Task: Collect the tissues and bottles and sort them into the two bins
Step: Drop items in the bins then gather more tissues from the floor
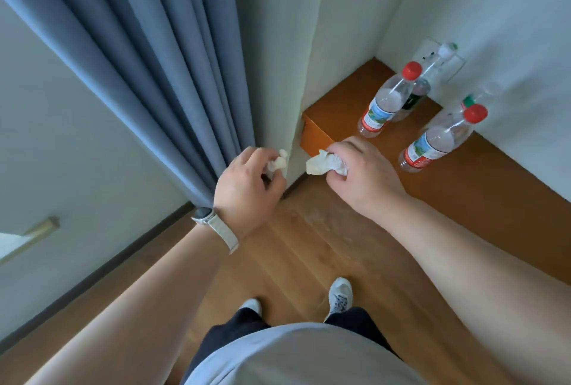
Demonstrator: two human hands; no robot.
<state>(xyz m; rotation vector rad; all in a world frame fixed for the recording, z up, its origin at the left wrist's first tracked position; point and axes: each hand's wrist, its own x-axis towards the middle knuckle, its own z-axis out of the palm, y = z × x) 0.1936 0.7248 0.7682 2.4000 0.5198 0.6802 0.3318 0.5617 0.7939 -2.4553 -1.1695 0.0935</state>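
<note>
My left hand [247, 182] pinches a small crumpled white tissue [63, 162] beside the curtain's edge. My right hand [361, 174] grips a larger crumpled tissue [321, 163] at the near corner of the wooden shelf [333, 112]. On that shelf stand several clear plastic bottles: a red-capped one [386, 100] near the corner, a white-capped one with a dark label [423, 88] behind it, another red-capped one [438, 140] to the right, and a green-capped one [466, 103] partly hidden behind that. Neither bin is in view.
A blue curtain [139, 60] hangs at the left against a white wall. A wall socket [432, 54] sits behind the bottles. The wooden shelf runs along the right wall. My feet [340, 298] stand on the wood floor [293, 245].
</note>
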